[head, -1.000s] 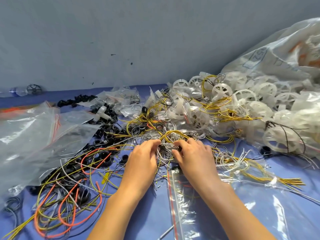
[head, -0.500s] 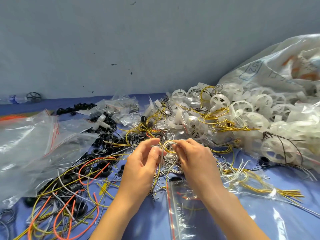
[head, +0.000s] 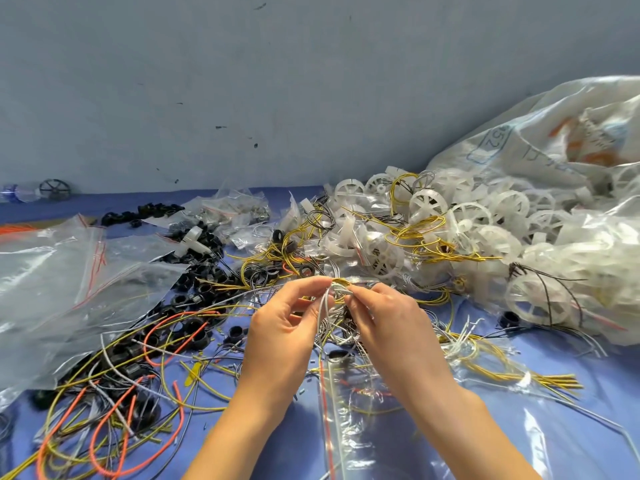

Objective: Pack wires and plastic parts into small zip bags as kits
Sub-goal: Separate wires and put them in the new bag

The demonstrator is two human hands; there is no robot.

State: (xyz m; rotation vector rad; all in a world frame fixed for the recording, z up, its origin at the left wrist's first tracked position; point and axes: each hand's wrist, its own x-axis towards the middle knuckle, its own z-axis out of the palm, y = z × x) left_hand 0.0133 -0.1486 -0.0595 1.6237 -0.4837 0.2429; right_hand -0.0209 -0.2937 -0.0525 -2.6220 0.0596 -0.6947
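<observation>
My left hand (head: 284,327) and my right hand (head: 384,320) are raised side by side over the blue table. Between their fingertips they pinch a small bundle of white and yellow wires (head: 334,294), whose strands hang down between the palms. Under my right forearm lies a clear zip bag (head: 349,424) with a red seal strip, flat on the table with a few wires inside. Loose yellow, orange and grey wires (head: 114,403) sprawl at the left, mixed with black plastic rings (head: 194,299).
A heap of white plastic wheels (head: 485,233) spills from a large clear sack (head: 554,140) at the right. Empty clear bags (head: 52,278) lie at the left, filled small bags (head: 239,206) at the back. A grey wall (head: 277,81) closes the far side.
Both hands have lifted off the pile, drawing the white and yellow wire bundle up with them. The camera tilted up a little.
</observation>
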